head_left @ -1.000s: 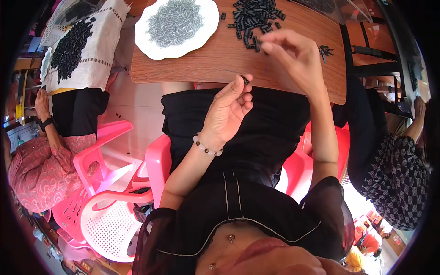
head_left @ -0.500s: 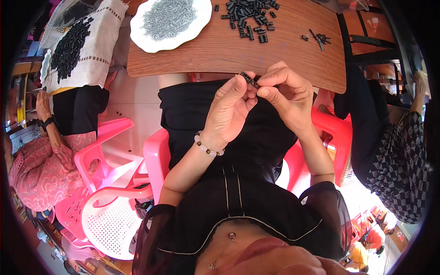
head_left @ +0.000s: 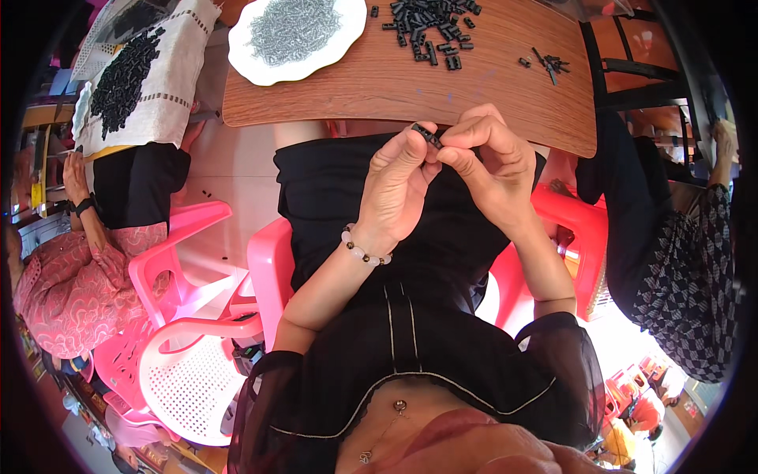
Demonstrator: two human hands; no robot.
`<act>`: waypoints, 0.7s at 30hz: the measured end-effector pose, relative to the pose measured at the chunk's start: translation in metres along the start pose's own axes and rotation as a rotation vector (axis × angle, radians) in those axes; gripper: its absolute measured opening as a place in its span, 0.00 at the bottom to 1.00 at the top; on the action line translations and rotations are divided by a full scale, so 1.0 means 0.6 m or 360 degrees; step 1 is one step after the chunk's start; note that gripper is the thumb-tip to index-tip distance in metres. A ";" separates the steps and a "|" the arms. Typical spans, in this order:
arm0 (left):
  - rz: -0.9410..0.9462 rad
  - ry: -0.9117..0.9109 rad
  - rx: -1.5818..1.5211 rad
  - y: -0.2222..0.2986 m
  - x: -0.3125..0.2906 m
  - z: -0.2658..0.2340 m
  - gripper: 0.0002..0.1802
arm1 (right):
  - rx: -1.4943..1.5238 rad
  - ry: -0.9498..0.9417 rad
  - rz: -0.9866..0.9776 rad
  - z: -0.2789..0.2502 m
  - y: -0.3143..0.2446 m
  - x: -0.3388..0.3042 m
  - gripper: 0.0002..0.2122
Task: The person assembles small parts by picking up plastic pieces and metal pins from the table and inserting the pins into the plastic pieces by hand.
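Note:
Between my two hands, just off the table's near edge, is a small black plastic part [head_left: 426, 134] with openings along its side. My left hand [head_left: 400, 170] pinches it between thumb and fingers. The thumb and forefinger of my right hand [head_left: 491, 158] close together at its right end; whether they grip the part itself or a tiny piece at its end, I cannot make out. Beyond the hands, a heap of similar black parts [head_left: 430, 28] lies on the wooden table [head_left: 332, 99].
A white scalloped plate [head_left: 241, 59] of small clear or silvery pieces stands left on the table. At the right lie a few thin dark pieces [head_left: 550, 65]. Another table with a white cloth [head_left: 170, 87] bears more black parts. People sit on both sides, among pink chairs [head_left: 268, 261].
My right fingertips have shifted slightly left, closer against the black part. The left hand keeps its pinch; the view has moved a little.

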State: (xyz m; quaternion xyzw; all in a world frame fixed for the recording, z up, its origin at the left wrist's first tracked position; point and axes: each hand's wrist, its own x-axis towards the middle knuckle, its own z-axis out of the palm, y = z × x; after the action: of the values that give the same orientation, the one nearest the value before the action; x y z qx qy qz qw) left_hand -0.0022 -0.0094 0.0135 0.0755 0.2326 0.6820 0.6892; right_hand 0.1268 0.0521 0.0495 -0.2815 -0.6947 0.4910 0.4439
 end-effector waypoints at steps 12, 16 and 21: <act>-0.0021 0.0015 0.0000 0.000 -0.001 0.003 0.15 | -0.0270 -0.0041 -0.0164 -0.001 0.002 -0.002 0.05; -0.0034 -0.0067 0.0018 0.004 -0.002 -0.006 0.13 | -0.0532 -0.0035 -0.0362 0.000 -0.009 0.004 0.05; 0.0095 0.0035 0.0181 0.005 -0.007 0.007 0.14 | -0.0569 0.0008 -0.0440 0.004 -0.016 0.006 0.08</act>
State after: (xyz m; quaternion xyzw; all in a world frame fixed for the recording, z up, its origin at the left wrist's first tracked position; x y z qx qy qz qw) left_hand -0.0029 -0.0125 0.0191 0.1140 0.2762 0.6888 0.6606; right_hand 0.1234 0.0506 0.0594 -0.2592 -0.8016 0.2937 0.4517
